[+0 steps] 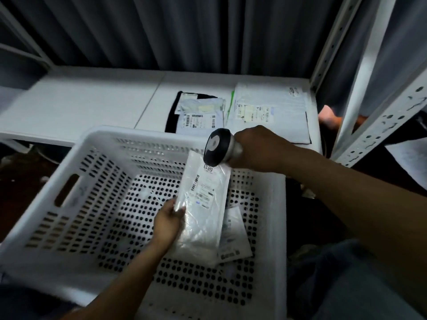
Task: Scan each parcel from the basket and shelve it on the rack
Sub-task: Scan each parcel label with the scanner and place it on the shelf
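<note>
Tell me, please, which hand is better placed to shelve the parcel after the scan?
Left, I think. The left hand grips the parcel above the basket, while the right hand is occupied holding the scanner at its label. The shelf lies straight ahead.

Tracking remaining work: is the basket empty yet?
Not empty. One small parcel lies on the basket floor, partly under the clear parcel the left hand holds.
</note>
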`<state>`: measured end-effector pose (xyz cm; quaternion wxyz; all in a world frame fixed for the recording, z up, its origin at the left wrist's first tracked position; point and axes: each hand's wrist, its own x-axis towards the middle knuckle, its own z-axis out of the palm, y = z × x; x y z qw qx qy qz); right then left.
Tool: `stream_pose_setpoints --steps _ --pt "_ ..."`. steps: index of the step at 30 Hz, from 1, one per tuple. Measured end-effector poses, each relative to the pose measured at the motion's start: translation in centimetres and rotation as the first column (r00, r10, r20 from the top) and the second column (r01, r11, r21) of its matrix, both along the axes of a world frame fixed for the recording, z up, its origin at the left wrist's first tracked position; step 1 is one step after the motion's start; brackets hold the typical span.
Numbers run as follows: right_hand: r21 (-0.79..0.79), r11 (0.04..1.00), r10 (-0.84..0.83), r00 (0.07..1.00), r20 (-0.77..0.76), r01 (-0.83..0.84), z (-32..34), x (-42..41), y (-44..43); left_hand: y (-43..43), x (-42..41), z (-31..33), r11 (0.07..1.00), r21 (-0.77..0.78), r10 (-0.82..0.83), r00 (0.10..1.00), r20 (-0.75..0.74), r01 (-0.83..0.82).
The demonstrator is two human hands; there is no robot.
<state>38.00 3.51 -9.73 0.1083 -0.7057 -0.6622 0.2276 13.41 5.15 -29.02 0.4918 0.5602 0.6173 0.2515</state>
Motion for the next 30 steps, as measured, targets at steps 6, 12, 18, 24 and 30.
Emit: stream_pose_setpoints --steps 6,12,18,24,30 --pt "-0.006 0.997 -0.072 0.948 -0.31 0.074 2.0 -2.5 0.9 2.0 -3.4 5.7 0.977 0.039 0.19 0.942 0.277 -0.208" --pt "-0.081 0.978 -0.202 0.796 -0.571 0.191 3.2 -3.9 1.9 2.7 -5.8 9.7 0.907 0.299 0.251 0.95 0.186 -0.298" --pt "0.112 0.992 -0.009 0.942 -0.337 0.05 4.4 -4.6 1.7 4.1 -7.2 11.0 0.907 0.323 0.257 0.963 0.08 -0.269" --pt "0.123 0.991 -0.014 0.956 -0.294 0.053 4.8 -4.0 1.6 5.0 -8.1 11.3 0.923 0.338 0.189 0.982 0.015 -0.183" --pt "0.092 0.991 -0.059 0.937 -0.345 0.096 5.2 -2.8 1.4 5.2 -7.8 11.1 0.929 0.329 0.165 0.986 0.038 -0.168"
